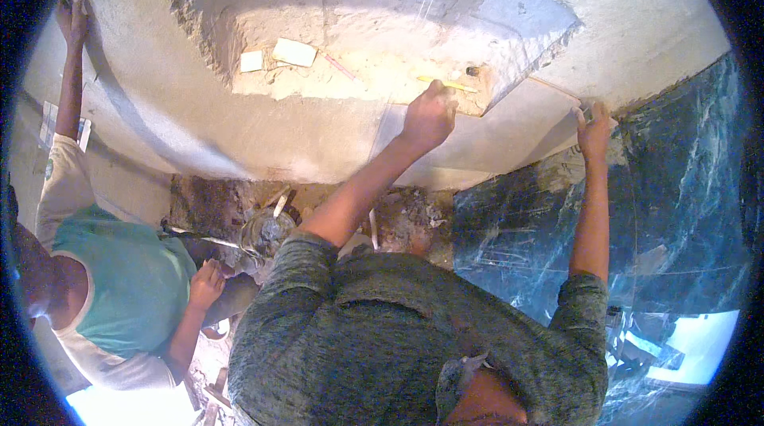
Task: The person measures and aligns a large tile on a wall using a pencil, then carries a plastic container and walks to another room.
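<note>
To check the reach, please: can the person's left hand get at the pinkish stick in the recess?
Probably yes: the left hand is at the open recess, and nothing visible blocks the pinkish stick.

The head camera looked down from just above the wearer's grey shirt [382,346], past the outstretched hands [430,117], and faced the plastered wall [310,135] near at hand; its wide fisheye field also took in a co-worker [123,283] at the left.
</note>
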`<state>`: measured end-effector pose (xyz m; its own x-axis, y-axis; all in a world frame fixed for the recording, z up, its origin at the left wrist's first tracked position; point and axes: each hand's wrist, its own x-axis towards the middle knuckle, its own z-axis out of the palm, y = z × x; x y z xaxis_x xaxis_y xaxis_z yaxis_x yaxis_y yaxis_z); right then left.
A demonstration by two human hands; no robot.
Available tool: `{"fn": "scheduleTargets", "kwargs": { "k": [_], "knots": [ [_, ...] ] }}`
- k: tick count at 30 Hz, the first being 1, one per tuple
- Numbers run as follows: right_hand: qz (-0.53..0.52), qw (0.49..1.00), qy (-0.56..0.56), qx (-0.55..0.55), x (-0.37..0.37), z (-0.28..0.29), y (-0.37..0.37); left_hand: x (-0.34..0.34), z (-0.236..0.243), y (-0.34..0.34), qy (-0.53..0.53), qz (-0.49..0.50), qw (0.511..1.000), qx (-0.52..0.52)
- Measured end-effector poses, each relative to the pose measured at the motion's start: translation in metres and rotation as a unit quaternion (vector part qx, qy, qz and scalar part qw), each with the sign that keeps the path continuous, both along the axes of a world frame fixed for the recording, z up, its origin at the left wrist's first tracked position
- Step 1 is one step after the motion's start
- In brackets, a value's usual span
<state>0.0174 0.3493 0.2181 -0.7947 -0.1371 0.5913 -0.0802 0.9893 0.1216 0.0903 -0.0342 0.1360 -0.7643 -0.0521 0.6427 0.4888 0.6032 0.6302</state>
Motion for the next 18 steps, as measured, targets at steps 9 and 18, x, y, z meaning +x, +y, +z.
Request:
{"fn": "scheduleTargets", "kwargs": {
  "k": [9, 18],
  "knots": [
    [0.070, 0.996, 0.049, -0.003, -0.013, -0.006, 0.006, -0.102, -0.045, 0.012, -0.118, 0.065, 0.951, -0.277],
    [0.103, 0.992, 0.062, 0.034, -0.029, -0.015, 0.024, -0.009, -0.030, 0.051, 0.060, 0.162, 0.985, -0.006]
  ]
}}
